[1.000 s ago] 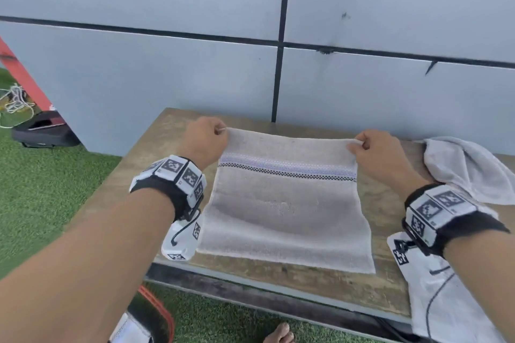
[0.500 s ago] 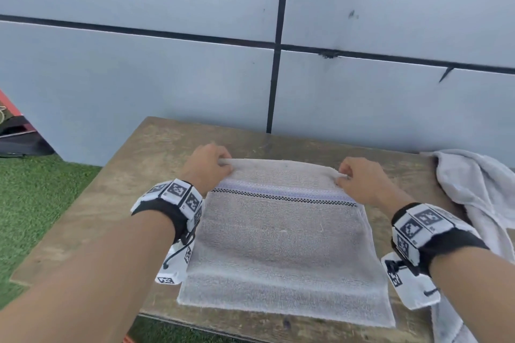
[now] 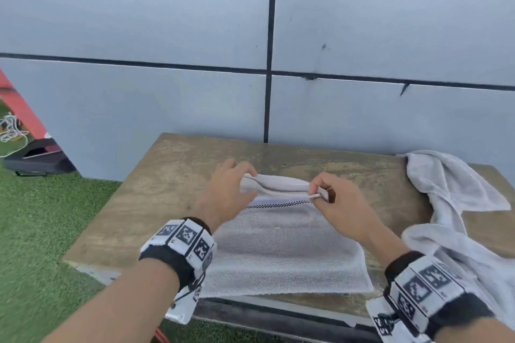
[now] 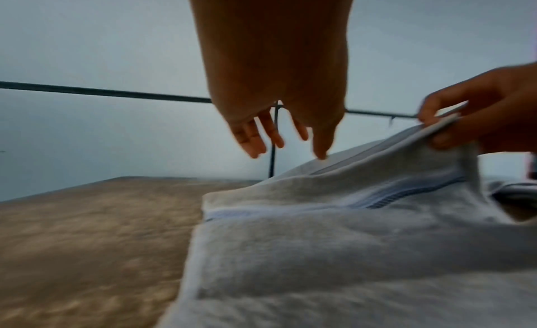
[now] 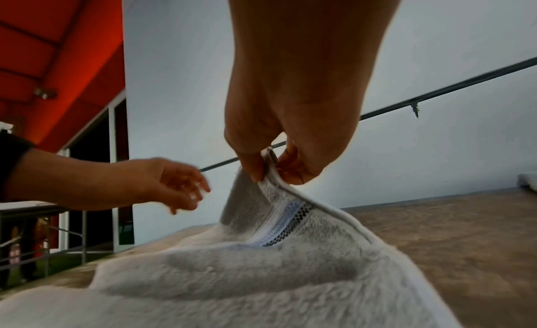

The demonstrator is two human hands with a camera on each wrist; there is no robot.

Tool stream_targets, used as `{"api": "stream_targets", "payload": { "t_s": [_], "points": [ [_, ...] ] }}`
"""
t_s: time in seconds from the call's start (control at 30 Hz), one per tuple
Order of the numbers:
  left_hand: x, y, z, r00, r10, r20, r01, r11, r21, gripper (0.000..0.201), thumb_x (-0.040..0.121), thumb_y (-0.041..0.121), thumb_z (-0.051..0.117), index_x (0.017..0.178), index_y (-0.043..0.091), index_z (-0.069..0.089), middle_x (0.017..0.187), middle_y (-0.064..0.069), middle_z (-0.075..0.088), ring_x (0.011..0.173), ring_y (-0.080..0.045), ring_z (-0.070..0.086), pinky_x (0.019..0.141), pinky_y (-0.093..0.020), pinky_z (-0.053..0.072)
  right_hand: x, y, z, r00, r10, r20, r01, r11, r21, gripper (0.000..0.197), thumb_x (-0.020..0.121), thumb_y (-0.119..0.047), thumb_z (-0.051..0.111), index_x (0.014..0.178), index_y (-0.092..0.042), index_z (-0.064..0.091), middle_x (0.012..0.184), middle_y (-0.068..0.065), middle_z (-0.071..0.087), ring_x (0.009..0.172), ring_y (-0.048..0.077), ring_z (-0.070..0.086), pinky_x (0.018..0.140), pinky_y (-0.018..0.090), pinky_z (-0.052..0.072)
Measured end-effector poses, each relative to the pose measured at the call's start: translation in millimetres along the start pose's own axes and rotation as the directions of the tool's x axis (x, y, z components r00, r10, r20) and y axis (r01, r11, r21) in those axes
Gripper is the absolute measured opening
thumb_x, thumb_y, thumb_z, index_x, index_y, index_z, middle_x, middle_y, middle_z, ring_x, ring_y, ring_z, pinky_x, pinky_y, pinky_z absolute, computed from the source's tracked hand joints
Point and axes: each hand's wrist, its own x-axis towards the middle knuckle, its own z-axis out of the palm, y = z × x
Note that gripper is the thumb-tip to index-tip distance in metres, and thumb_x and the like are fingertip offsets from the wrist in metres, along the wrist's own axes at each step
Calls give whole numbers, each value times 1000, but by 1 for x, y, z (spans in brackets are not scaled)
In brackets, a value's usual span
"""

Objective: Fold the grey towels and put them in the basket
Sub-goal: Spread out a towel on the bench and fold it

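Observation:
A grey towel (image 3: 281,253) with a blue and checkered stripe lies folded on the wooden table (image 3: 156,203). My right hand (image 3: 320,192) pinches the towel's far right corner between thumb and fingers and holds it lifted off the table, as the right wrist view (image 5: 267,169) shows. My left hand (image 3: 234,178) hovers at the far left corner with its fingers spread. In the left wrist view only the left hand's (image 4: 287,146) thumb tip touches the raised towel (image 4: 348,252) edge. No basket is in view.
A second, crumpled light grey towel (image 3: 451,198) lies at the table's right side and hangs over the front edge. A grey panelled wall stands right behind the table. Green turf and a dark bag (image 3: 36,159) lie to the left.
Both hands have drawn closer together along the far edge. The right hand has lifted its corner and bunched the edge leftwards. The left hand has opened and let go of its corner.

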Motion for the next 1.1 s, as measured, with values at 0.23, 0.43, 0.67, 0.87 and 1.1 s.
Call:
{"api": "stream_targets", "payload": {
  "t_s": [0.23, 0.43, 0.67, 0.87, 1.1],
  "points": [
    [-50, 61, 23, 923, 333, -194, -369, 909, -196, 19, 84, 28, 79, 98, 22, 68, 99, 13, 60, 97, -11, 52, 85, -26, 44, -43, -29, 12, 978, -201, -62, 206, 975, 89, 32, 87, 3, 66, 95, -26, 58, 79, -6, 60, 67, 17, 53, 58, 33, 46],
    [-72, 80, 22, 895, 306, -325, -400, 874, -277, 6, 87, 19, 77, 89, 17, 71, 90, 9, 69, 89, -8, 61, 79, -23, 48, -68, -45, -1, 987, -83, -134, 126, 925, 358, 36, 87, 0, 72, 114, -20, 58, 81, -6, 70, 72, 14, 63, 67, 24, 52],
    [-83, 99, 16, 912, 276, -303, -381, 844, -378, 5, 90, 16, 74, 95, 16, 76, 92, 11, 74, 86, -4, 66, 80, -9, 43, -86, -46, -15, 970, -104, -218, 169, 938, 303, 15, 92, -8, 70, 87, -22, 73, 65, -12, 66, 57, 1, 54, 57, 13, 42],
    [-92, 112, 9, 922, 238, -306, -364, 804, -470, 9, 91, 13, 72, 98, 13, 78, 92, 9, 75, 85, -6, 67, 78, -8, 43, -87, -38, -18, 900, -253, -354, 275, 961, 11, 18, 89, -5, 73, 93, -21, 79, 77, -3, 65, 67, 8, 57, 63, 15, 42],
    [-97, 116, 8, 934, 161, -318, -307, 817, -488, 5, 90, 17, 74, 92, 14, 78, 87, 8, 75, 82, -12, 67, 76, -6, 42, -92, -43, -15, 889, -320, -328, 323, 945, -47, 20, 88, 0, 70, 91, -17, 80, 79, -1, 71, 71, 13, 64, 66, 32, 52]
  ]
}}
